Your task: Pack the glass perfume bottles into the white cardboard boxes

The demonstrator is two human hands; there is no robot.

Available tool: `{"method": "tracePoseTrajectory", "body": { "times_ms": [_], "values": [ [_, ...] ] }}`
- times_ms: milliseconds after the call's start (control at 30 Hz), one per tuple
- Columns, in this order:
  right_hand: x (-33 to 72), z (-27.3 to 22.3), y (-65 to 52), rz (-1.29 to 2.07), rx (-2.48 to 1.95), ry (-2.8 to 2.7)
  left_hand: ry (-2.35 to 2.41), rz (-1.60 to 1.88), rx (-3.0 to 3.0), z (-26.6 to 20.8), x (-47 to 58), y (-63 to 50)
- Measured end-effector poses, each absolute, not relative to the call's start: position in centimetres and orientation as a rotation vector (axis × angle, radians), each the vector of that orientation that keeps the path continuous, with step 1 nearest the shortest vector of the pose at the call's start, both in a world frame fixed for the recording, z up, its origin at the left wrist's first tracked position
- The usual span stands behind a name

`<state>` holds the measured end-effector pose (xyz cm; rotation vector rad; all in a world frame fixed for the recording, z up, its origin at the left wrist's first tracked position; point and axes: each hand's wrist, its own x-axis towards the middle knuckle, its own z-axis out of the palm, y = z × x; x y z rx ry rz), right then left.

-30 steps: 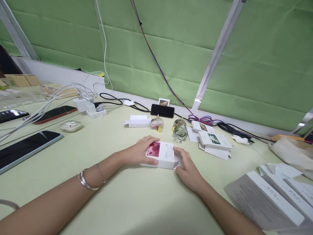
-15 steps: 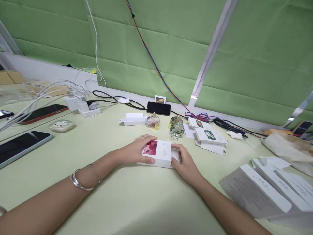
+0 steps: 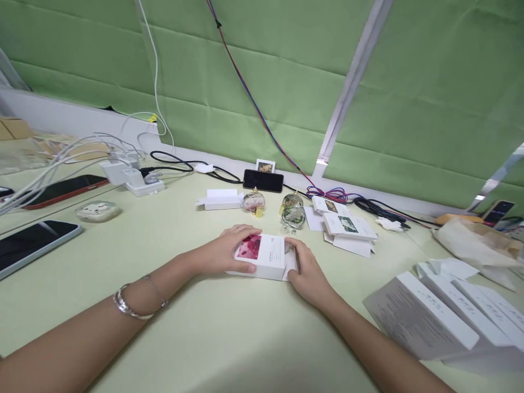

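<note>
A white printed box (image 3: 270, 270) with a pink-red flower picture lies flat in front of me. My left hand (image 3: 231, 248) grips its left part, the thumb along the near side and the fingers over the far edge. At its right end, which stands open with a white flap (image 3: 290, 262) showing, my right hand (image 3: 307, 267) has thumb and fingers closed around the end. What is inside the box is mostly hidden. Beyond it stand a pinkish round perfume bottle (image 3: 254, 203) and two greenish perfume bottles (image 3: 293, 216), with small gold caps beside them.
A white inner carton (image 3: 223, 200) and a black phone (image 3: 263, 180) are at the back. Flattened flower-picture boxes (image 3: 347, 225) lie right of the bottles. Several white boxes (image 3: 426, 311) lean at the right. Phones (image 3: 36, 245), an earbud case (image 3: 98, 211) and a power strip (image 3: 145, 186) occupy the left.
The right hand's fingers have shifted slightly away from the box's end, showing more of the opening and flap. The left hand keeps its grip; the whole view has shifted slightly.
</note>
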<state>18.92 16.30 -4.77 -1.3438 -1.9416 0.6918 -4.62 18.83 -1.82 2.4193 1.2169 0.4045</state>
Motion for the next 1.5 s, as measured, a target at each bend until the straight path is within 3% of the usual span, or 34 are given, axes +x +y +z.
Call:
{"method": "tracePoseTrajectory", "body": {
  "times_ms": [367, 1500],
  "values": [
    [18.84, -4.79, 16.26, 0.920, -1.033, -1.756, 1.200, 0.427, 2.390, -1.70, -4.48, 18.73],
    [18.66, -4.66, 16.61, 1.104, -1.151, -1.611, 1.178, 0.439, 2.393, -1.59, -4.53, 18.78]
  ]
}}
